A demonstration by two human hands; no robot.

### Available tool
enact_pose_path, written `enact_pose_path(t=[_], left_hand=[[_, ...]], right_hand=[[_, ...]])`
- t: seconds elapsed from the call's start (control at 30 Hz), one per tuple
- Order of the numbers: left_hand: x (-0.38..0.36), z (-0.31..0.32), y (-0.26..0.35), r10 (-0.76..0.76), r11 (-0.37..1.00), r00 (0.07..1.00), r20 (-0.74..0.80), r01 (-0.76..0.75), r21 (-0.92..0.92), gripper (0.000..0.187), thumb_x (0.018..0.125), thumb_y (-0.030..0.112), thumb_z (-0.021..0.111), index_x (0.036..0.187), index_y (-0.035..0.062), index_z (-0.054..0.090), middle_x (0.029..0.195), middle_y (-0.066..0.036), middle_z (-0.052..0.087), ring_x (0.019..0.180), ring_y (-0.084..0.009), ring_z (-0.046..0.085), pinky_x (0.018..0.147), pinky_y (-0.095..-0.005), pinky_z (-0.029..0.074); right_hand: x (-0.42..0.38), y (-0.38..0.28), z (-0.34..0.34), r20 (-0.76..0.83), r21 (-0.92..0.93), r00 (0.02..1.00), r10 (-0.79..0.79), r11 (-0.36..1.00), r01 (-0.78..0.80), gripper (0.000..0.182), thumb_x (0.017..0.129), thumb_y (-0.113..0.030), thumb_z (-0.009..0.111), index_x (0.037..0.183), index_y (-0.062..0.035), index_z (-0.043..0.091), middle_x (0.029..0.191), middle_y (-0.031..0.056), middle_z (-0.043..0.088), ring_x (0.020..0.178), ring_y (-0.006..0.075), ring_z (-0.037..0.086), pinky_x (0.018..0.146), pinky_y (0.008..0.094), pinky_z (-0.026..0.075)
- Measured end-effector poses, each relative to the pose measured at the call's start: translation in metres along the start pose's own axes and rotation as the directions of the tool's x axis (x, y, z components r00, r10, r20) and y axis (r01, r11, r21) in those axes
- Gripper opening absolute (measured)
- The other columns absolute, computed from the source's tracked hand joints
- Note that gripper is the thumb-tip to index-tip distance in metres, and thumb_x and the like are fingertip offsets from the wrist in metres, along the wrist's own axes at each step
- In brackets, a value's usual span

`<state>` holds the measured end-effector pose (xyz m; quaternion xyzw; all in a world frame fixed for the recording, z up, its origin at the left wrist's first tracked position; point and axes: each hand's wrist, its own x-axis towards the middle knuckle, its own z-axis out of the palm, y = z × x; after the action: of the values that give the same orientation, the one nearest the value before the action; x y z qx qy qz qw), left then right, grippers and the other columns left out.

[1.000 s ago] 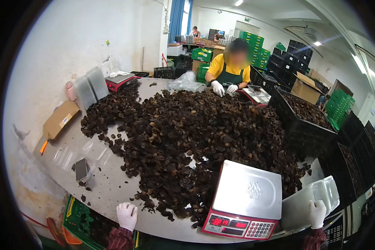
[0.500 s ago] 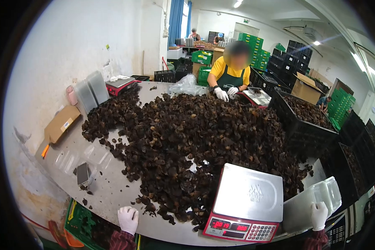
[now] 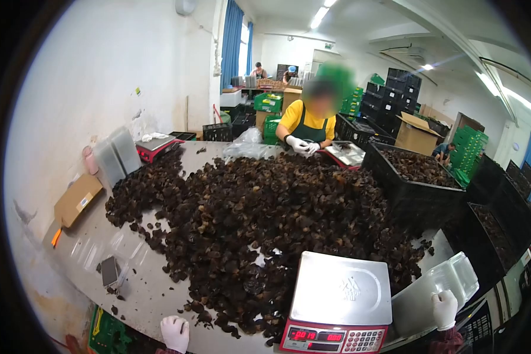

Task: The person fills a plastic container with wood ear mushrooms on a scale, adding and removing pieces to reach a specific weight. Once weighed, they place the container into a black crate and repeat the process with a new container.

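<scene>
My left hand (image 3: 175,333), in a white glove, rests at the table's near edge with its fingers curled in; no object shows in it. My right hand (image 3: 445,310), gloved too, is closed at the side of a stack of clear plastic boxes (image 3: 422,295) lying tilted at the near right. Between my hands stands a red digital scale (image 3: 340,289) with a bare metal pan, its display reading -0.019. Beyond it spreads a large heap of dark brown dried fungus pieces (image 3: 259,206), probably wood ear.
Across the metal table (image 3: 153,301), a co-worker (image 3: 310,124) in yellow holds both gloved hands together beside another scale (image 3: 345,154). Black crates (image 3: 416,194) stand at the right. Left lie a phone (image 3: 109,271), a cardboard piece (image 3: 76,200) and upright clear boxes (image 3: 118,154).
The view has shifted, so the table and scale sit lower and further left. The co-worker's hands have come together. My right hand stays at the box stack, and my left remains curled.
</scene>
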<state>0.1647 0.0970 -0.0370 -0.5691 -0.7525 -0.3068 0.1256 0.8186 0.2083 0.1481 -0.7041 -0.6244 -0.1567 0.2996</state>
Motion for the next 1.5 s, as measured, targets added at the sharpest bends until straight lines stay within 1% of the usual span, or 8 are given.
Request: enact_pose_path(t=[0.5, 0.67, 0.97, 1.1, 1.3, 1.37, 1.4, 1.5], left_hand=[[0.002, 0.0, 0.002, 0.009, 1.0, 1.0, -0.021, -0.009, -0.009, 0.01, 0.071, 0.009, 0.067, 0.076, 0.008, 0.058, 0.087, -0.01, 0.055, 0.086, -0.0311, 0.051, 0.075, -0.0421, 0.041], [0.003, -0.004, 0.002, -0.01, 1.0, 1.0, 0.023, 0.01, 0.003, 0.01, 0.073, 0.011, 0.067, 0.079, 0.0095, 0.06, 0.087, -0.007, 0.056, 0.086, -0.0279, 0.052, 0.077, -0.0399, 0.04], [0.004, -0.004, 0.0, -0.018, 1.0, 0.999, 0.038, 0.018, -0.016, 0.01, 0.073, 0.012, 0.067, 0.08, 0.01, 0.06, 0.088, -0.007, 0.056, 0.087, -0.0276, 0.051, 0.077, -0.0399, 0.04], [0.005, -0.003, 0.0, -0.017, 1.0, 0.999, 0.03, 0.018, -0.019, 0.011, 0.073, 0.011, 0.067, 0.08, 0.0099, 0.06, 0.088, -0.007, 0.056, 0.087, -0.0278, 0.051, 0.077, -0.0398, 0.04], [0.005, -0.003, -0.004, -0.026, 0.998, 0.999, 0.021, 0.027, -0.051, 0.011, 0.073, 0.012, 0.068, 0.08, 0.0102, 0.06, 0.087, -0.006, 0.056, 0.087, -0.0271, 0.052, 0.076, -0.0399, 0.04], [0.004, -0.003, -0.004, -0.033, 0.997, 0.999, 0.017, 0.034, -0.07, 0.011, 0.073, 0.012, 0.068, 0.08, 0.0103, 0.06, 0.087, -0.006, 0.056, 0.087, -0.0269, 0.052, 0.075, -0.0397, 0.04], [0.004, -0.003, -0.003, -0.035, 0.996, 0.999, 0.012, 0.036, -0.077, 0.011, 0.073, 0.012, 0.068, 0.08, 0.0104, 0.06, 0.087, -0.006, 0.056, 0.086, -0.0268, 0.052, 0.075, -0.0396, 0.04], [0.006, -0.007, -0.003, -0.034, 0.997, 0.999, 0.023, 0.036, -0.065, 0.011, 0.072, 0.012, 0.068, 0.079, 0.0104, 0.06, 0.086, -0.005, 0.056, 0.086, -0.0267, 0.052, 0.075, -0.0393, 0.039]], right_hand=[[0.003, 0.009, 0.003, 0.039, 0.038, 0.998, 0.054, 0.998, -0.056, 0.024, 0.08, -0.012, 0.065, 0.066, 0.0034, 0.053, 0.064, 0.0177, 0.05, 0.059, 0.0318, 0.05, 0.058, 0.0393, 0.039], [0.007, 0.013, 0.0, 0.113, 0.007, 0.993, -0.022, 1.0, 0.021, 0.023, 0.084, -0.011, 0.063, 0.068, 0.0022, 0.053, 0.065, 0.0138, 0.049, 0.058, 0.0268, 0.048, 0.058, 0.0366, 0.039], [0.004, 0.024, -0.023, 0.227, -0.048, 0.961, -0.158, 0.984, 0.173, 0.012, 0.083, -0.008, 0.059, 0.077, 0.0017, 0.055, 0.075, 0.0152, 0.053, 0.07, 0.0315, 0.053, 0.065, 0.0388, 0.041], [0.014, 0.022, -0.028, 0.355, -0.052, 0.935, 0.008, 0.999, 0.011, 0.013, 0.079, -0.008, 0.061, 0.075, 0.0019, 0.055, 0.069, 0.0156, 0.053, 0.068, 0.0303, 0.053, 0.063, 0.0386, 0.041], [0.021, 0.022, -0.032, 0.211, -0.169, 0.977, -0.036, 0.983, 0.073, 0.022, 0.069, -0.009, 0.07, 0.065, 0.0008, 0.051, 0.057, 0.0118, 0.05, 0.053, 0.021, 0.046, 0.056, 0.0345, 0.04], [0.027, 0.024, -0.034, 0.11, -0.102, 0.991, 0.078, 0.993, -0.067, 0.032, 0.069, -0.01, 0.074, 0.061, 0.001, 0.045, 0.06, 0.0116, 0.045, 0.054, 0.0215, 0.041, 0.054, 0.0338, 0.037], [0.027, 0.005, -0.037, -0.069, -0.173, 0.997, 0.047, 0.983, -0.059, 0.033, 0.07, -0.01, 0.074, 0.061, 0.0019, 0.044, 0.061, 0.0108, 0.044, 0.055, 0.0186, 0.037, 0.054, 0.0325, 0.037], [0.019, -0.064, -0.047, -0.195, 0.06, 0.98, -0.032, 0.997, 0.044, 0.027, 0.08, -0.004, 0.064, 0.067, 0.0023, 0.042, 0.061, 0.0076, 0.035, 0.057, 0.0168, 0.032, 0.055, 0.0306, 0.036]])
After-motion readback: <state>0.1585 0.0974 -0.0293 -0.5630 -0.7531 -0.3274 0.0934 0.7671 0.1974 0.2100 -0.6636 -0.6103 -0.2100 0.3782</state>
